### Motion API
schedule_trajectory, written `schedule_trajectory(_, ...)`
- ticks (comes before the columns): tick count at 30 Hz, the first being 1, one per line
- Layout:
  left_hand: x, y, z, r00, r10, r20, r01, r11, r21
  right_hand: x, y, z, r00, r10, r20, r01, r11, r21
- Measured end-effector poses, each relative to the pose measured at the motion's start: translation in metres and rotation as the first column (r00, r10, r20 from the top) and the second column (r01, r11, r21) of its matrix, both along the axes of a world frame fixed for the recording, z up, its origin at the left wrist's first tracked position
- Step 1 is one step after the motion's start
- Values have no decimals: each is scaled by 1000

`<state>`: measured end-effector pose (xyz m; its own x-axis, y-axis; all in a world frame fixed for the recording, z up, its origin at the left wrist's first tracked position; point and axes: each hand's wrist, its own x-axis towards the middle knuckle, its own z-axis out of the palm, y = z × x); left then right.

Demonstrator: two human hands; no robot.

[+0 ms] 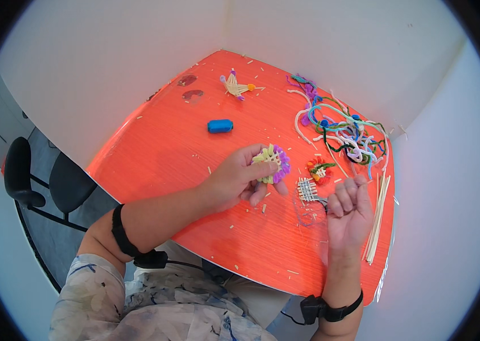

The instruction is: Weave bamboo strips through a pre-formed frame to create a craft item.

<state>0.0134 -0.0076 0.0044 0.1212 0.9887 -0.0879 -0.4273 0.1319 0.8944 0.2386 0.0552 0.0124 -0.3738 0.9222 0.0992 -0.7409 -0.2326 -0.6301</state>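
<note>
My left hand (237, 176) pinches a small round piece made of pale sticks with yellow-green and purple fuzzy loops (274, 162) between thumb and fingers. To the right, my right hand (350, 213) is raised with its fingers curled closed; whatever they may hold is too small to make out. Just left of it lie a little grid of short sticks (307, 190) and fine tangled thread (310, 216). A grey metallic object (323, 200), partly hidden by the right hand, touches the grid. Above these sits a red and orange fuzzy flower shape (320, 170) with a green strip.
A blue thread spool (220, 126) lies mid-table, with a star-shaped stick piece (236, 87) farther back. Tangled coloured pipe cleaners (351, 133) fill the far right. Long thin sticks (377, 221) lie along the right edge. White walls border the red table (155, 145); a black chair (69, 182) stands left.
</note>
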Motion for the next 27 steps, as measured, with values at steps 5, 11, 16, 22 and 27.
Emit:
schedule_trajectory(5, 4, -1, -1, 999, -4, 38, 3, 1000, 12, 4, 1, 1, 991, -135, -13, 136, 988, 72)
schedule_trajectory(11, 2, -1, -3, 1000, -10, -4, 10, 1000, 12, -11, -10, 13, 904, -343, 254, 318, 939, 135)
schedule_trajectory(16, 4, -1, -3, 998, -55, -30, 55, 998, 1, -12, -14, 5, 915, -138, 380, 76, 982, 174)
schedule_trajectory(22, 8, -5, -1, 990, -106, -92, 108, 994, 15, -23, -24, -2, 730, 193, 655, -313, 947, 70)
schedule_trajectory(27, 8, -6, -1, 981, -147, -125, 148, 989, 1, -20, -19, -9, 619, 222, 753, -422, 903, 80)
